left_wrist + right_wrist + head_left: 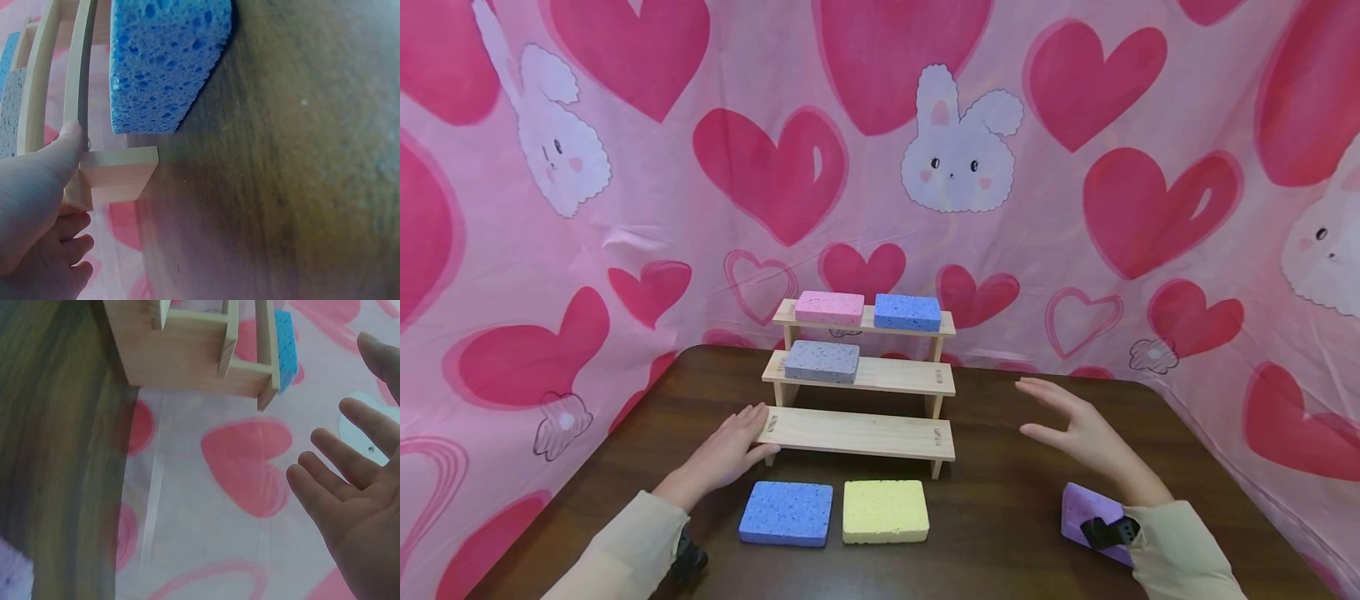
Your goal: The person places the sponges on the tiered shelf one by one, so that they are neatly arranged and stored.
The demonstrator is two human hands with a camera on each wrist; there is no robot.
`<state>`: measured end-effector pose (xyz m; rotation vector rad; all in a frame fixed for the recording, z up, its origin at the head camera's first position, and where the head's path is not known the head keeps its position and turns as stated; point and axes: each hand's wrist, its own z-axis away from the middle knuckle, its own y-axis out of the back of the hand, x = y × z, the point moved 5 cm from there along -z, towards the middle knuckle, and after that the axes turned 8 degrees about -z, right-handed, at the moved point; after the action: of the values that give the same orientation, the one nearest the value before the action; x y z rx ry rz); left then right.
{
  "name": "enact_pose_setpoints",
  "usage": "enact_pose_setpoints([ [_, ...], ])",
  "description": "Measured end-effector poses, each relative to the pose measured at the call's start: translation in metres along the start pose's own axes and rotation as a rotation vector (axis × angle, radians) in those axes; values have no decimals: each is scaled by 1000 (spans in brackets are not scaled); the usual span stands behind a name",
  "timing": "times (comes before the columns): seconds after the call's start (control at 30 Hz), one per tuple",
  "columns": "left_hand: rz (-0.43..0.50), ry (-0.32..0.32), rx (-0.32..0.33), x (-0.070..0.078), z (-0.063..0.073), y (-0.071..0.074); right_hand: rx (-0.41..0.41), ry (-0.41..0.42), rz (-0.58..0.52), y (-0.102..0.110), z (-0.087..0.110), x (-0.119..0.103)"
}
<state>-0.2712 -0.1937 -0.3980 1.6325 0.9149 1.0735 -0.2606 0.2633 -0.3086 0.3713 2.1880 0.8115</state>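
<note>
A three-tier wooden display shelf (857,432) stands on the table. My left hand (727,446) holds the left end of its lowest tier; in the left wrist view the thumb (70,134) lies against the tier's front edge and the fingers (78,250) bend down past its end. In the air to the right of the shelf, my right hand (1075,425) holds nothing, its fingers spread. Below that wrist lies a purple sponge (1078,512), partly covered by the wrist camera. A blue sponge (786,512) and a yellow sponge (885,510) lie before the shelf.
On the top tier sit a pink sponge (829,307) and another blue sponge (907,312). A grey sponge (822,361) rests on the left of the middle tier. Behind the dark wooden table (1000,533) hangs a pink cloth (880,225) with hearts and rabbits.
</note>
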Motion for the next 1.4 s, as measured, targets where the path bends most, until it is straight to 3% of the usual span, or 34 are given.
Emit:
enact_pose_setpoints([
  [0.3, 3, 9, -6, -1, -1, -1, -23, -38, -5, 10, 24, 12],
  [0.53, 6, 11, -8, -1, 0, -1, -41, -153, 16, 16, 44, 29],
  [0.87, 2, -2, -3, 0, 0, 1, -112, -158, 64, 15, 69, 38],
  [1.4, 1, -4, -5, 0, -2, -1, -201, -104, -41, 16, 105, 59],
])
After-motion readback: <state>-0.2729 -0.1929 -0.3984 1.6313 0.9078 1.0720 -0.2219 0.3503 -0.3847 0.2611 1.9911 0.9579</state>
